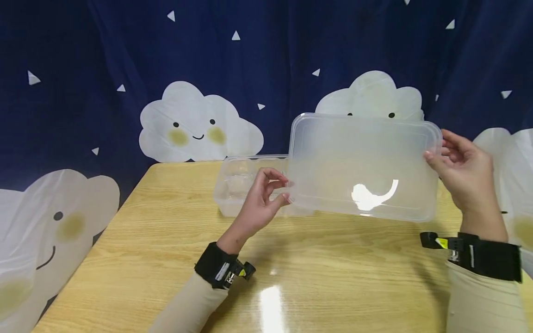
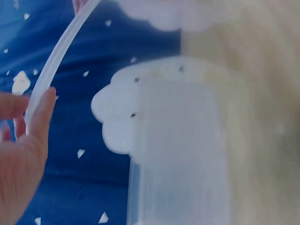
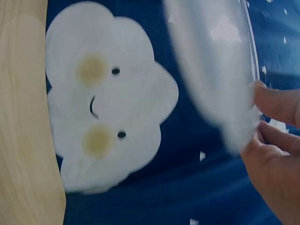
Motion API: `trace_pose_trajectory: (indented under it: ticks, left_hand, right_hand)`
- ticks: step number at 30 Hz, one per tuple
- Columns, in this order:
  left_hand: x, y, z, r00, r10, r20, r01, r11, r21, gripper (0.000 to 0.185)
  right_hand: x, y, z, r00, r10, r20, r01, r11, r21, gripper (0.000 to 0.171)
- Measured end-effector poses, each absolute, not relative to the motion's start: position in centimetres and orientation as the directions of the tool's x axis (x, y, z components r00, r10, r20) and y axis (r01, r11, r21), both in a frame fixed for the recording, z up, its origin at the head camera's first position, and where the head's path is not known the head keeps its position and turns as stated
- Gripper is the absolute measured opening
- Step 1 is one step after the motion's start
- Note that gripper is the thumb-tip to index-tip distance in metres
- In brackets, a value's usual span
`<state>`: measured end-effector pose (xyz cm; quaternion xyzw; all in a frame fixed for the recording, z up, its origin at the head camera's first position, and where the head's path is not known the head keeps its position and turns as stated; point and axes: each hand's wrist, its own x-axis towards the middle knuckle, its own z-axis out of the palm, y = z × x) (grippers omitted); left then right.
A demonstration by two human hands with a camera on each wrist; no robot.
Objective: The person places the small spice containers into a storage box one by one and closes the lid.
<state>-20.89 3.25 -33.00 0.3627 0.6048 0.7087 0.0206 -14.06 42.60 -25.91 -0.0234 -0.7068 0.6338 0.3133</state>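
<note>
A translucent rectangular plastic lid (image 1: 333, 162) with rounded corners is held up in the air, its broad face tilted toward the head camera. My left hand (image 1: 262, 199) pinches its left edge near the lower corner between thumb and fingers. At the opposite side, my right hand (image 1: 466, 169) grips the upper right edge, thumb in front. Both wrist views show the lid's edge between thumb and fingers. Behind the left hand, a clear plastic box (image 1: 233, 182) with inner compartments sits on the table, partly hidden by the lid and the hand.
The wooden table (image 1: 137, 249) reaches back to a dark blue curtain (image 1: 283, 55) printed with smiling clouds and small white triangles. A black strap (image 1: 214, 263) with a small camera circles the left wrist, and another strap (image 1: 491, 259) circles the right.
</note>
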Motion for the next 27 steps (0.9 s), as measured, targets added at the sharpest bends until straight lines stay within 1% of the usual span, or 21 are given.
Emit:
trace_pose_trajectory:
  ticks: [2, 4, 5, 7, 9, 11, 13, 16, 19, 21, 23, 25, 27]
  left_hand:
    - [-21.4, 2.5, -32.5, -0.775, 0.392, 0.496, 0.430, -0.247, 0.868, 0.050]
    - [-21.9, 1.8, -32.0, -0.802, 0.316, 0.507, 0.477, -0.172, 0.862, 0.056]
    - [-22.1, 1.5, -31.7, -0.809, 0.285, 0.515, 0.501, -0.124, 0.856, 0.056]
    - [-22.5, 0.9, -31.2, -0.808, 0.236, 0.540, 0.550, -0.027, 0.835, 0.048]
    - [-22.9, 0.5, -30.7, -0.795, 0.198, 0.574, 0.595, 0.067, 0.801, 0.036]
    - [-23.1, 0.2, -30.3, -0.776, 0.154, 0.612, 0.631, 0.147, 0.762, 0.025]
    - [-23.3, -0.1, -30.0, -0.746, 0.101, 0.658, 0.662, 0.215, 0.718, 0.019]
    - [-23.5, -0.4, -29.6, -0.696, 0.018, 0.718, 0.682, 0.331, 0.652, 0.018]
    - [-23.6, -0.7, -29.4, -0.668, -0.057, 0.742, 0.661, 0.413, 0.627, 0.021]
    - [-23.7, -0.9, -29.3, -0.664, -0.097, 0.742, 0.636, 0.450, 0.628, 0.023]
    - [-23.7, -1.2, -29.2, -0.673, -0.120, 0.730, 0.614, 0.460, 0.641, 0.024]
    - [-23.8, -1.5, -29.1, -0.703, -0.112, 0.702, 0.598, 0.441, 0.670, 0.024]
    - [-23.8, -1.7, -28.8, -0.767, -0.078, 0.637, 0.574, 0.359, 0.736, 0.026]
  right_hand:
    - [-14.6, 41.8, -25.8, -0.803, 0.400, 0.441, -0.436, 0.108, -0.893, 0.047]
    - [-15.0, 40.9, -25.7, -0.794, 0.372, 0.481, -0.484, 0.091, -0.870, 0.041]
    - [-15.1, 40.5, -25.6, -0.785, 0.364, 0.501, -0.505, 0.093, -0.858, 0.039]
    - [-15.1, 39.8, -25.2, -0.755, 0.362, 0.546, -0.543, 0.122, -0.831, 0.032]
    - [-14.9, 39.2, -24.9, -0.720, 0.367, 0.590, -0.579, 0.152, -0.801, 0.025]
    - [-14.6, 38.7, -24.5, -0.677, 0.372, 0.635, -0.581, 0.259, -0.771, 0.020]
    - [-14.3, 38.2, -24.3, -0.660, 0.362, 0.659, -0.596, 0.283, -0.752, 0.017]
    - [-13.9, 37.5, -24.3, -0.685, 0.303, 0.663, -0.594, 0.295, -0.748, 0.016]
    - [-14.0, 37.0, -24.7, -0.726, 0.213, 0.654, -0.635, 0.156, -0.756, 0.015]
    - [-14.3, 36.7, -25.1, -0.733, 0.163, 0.661, -0.652, 0.112, -0.750, 0.014]
    - [-14.6, 36.5, -25.4, -0.730, 0.125, 0.672, -0.667, 0.086, -0.740, 0.014]
    - [-14.9, 36.2, -25.7, -0.731, 0.092, 0.677, -0.676, 0.043, -0.736, 0.017]
    - [-15.1, 36.0, -25.9, -0.738, 0.065, 0.671, -0.673, -0.002, -0.740, 0.022]
